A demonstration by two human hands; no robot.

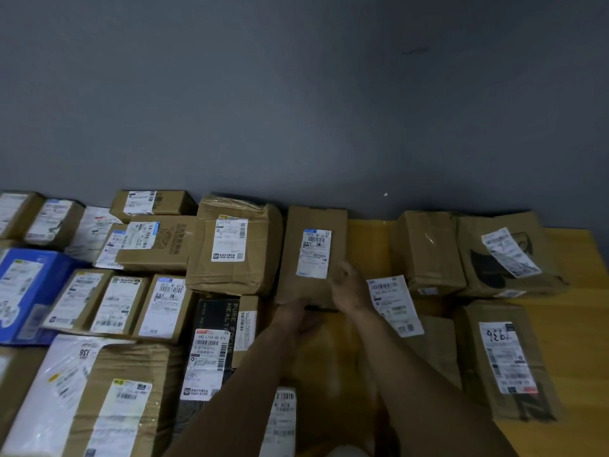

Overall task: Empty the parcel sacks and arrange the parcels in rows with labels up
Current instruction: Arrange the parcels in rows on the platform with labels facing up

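We hold the brown cardboard box (313, 225) in the back row, its shipping label (314, 253) facing up as the task asks. Our left hand (293, 313) grips its near edge and our right hand (349, 288) grasps its near right corner, probably to keep it square while it settles. It lies just beside the crumpled carton (234, 245) on its left, so we judge it is being lined up with that row against the grey wall (296, 110). A strip of bare yellow worktop (370, 239) separates it from the taped box (428, 252) on its right.
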